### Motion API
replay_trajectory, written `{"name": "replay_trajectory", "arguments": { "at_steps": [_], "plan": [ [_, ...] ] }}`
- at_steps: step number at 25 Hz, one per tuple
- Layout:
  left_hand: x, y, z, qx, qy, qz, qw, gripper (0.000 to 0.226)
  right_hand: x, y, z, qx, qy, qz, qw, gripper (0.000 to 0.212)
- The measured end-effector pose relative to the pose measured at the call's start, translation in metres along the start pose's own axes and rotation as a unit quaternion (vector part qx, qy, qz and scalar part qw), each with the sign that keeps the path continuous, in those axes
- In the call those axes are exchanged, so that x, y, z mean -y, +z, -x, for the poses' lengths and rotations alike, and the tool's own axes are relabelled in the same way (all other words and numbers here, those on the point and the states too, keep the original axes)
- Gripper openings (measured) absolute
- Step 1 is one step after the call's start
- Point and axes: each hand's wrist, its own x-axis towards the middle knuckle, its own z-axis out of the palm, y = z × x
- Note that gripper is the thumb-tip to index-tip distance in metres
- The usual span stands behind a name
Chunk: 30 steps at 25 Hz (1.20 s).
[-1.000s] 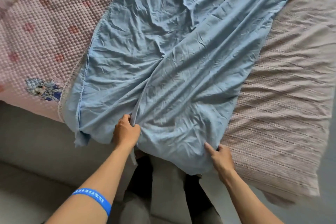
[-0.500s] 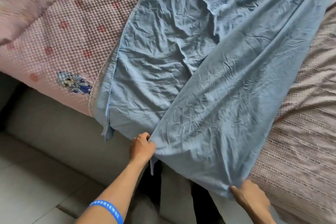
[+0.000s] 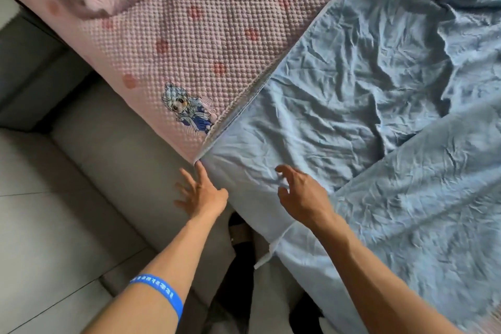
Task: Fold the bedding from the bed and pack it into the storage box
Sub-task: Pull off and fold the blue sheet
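The grey floor [image 3: 40, 225] is on the left. Next comes the pink cover [image 3: 189, 35] on the bed. The left hand [image 3: 202, 194] is open, one finger touching the blue sheet [image 3: 366, 116] corner. The right hand [image 3: 301, 192] hovers open over the sheet, holding nothing.

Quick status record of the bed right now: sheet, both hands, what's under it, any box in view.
sheet: blue sheet, wrinkled, spread on the bed, near edge hanging over the side, one part folded over on the right
left hand: left hand open, fingers spread, fingertip at the sheet's near-left corner
right hand: right hand open, fingers curled over the sheet's edge, nothing gripped
underlay: pink quilt with cartoon print, left of the sheet
wristband: blue wristband on left forearm
storage box: not in view
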Motion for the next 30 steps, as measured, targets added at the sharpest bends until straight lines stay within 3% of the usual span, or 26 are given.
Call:
{"name": "replay_trajectory", "arguments": {
  "at_steps": [5,6,8,10,12,13,16,19,22,25,30],
  "plan": [
    [0.034,-0.036,-0.052,-0.125,-0.051,0.038,0.99,0.081,0.006,0.012,-0.03,0.001,-0.028,0.03,0.999,0.042],
    [0.032,-0.038,-0.05,-0.169,-0.005,0.033,0.985,0.071,0.005,0.012,-0.031,-0.022,-0.037,0.026,0.999,0.04],
    [0.017,-0.023,-0.024,-0.22,0.178,0.041,0.958,0.043,-0.002,0.008,-0.024,-0.084,-0.018,0.027,0.996,0.031],
    [-0.01,0.007,0.025,-0.088,0.338,0.087,0.933,0.032,-0.022,-0.008,-0.018,-0.148,0.082,0.008,0.986,0.018],
    [-0.037,0.037,0.069,0.106,0.361,0.05,0.925,0.035,-0.052,-0.034,-0.019,-0.183,0.212,-0.013,0.96,0.017],
    [-0.048,0.052,0.082,0.15,0.346,0.025,0.926,0.032,-0.07,-0.049,-0.02,-0.184,0.277,-0.022,0.943,0.025],
    [-0.059,0.077,0.102,0.092,0.313,0.044,0.944,0.032,-0.115,-0.084,-0.023,-0.125,0.38,-0.025,0.916,0.054],
    [-0.055,0.086,0.112,0.08,0.316,0.083,0.942,0.035,-0.142,-0.1,-0.023,-0.112,0.421,-0.033,0.899,0.057],
    [-0.051,0.077,0.115,0.059,0.304,0.119,0.943,0.033,-0.134,-0.114,-0.03,-0.165,0.389,-0.021,0.906,0.041],
    [-0.044,0.057,0.1,0.048,0.283,0.161,0.944,0.034,-0.093,-0.13,-0.043,-0.232,0.296,-0.003,0.926,0.041],
    [-0.008,-0.004,0.048,-0.01,0.212,0.238,0.948,0.035,-0.006,-0.13,-0.101,-0.199,0.166,-0.008,0.966,0.045]
  ]
}}
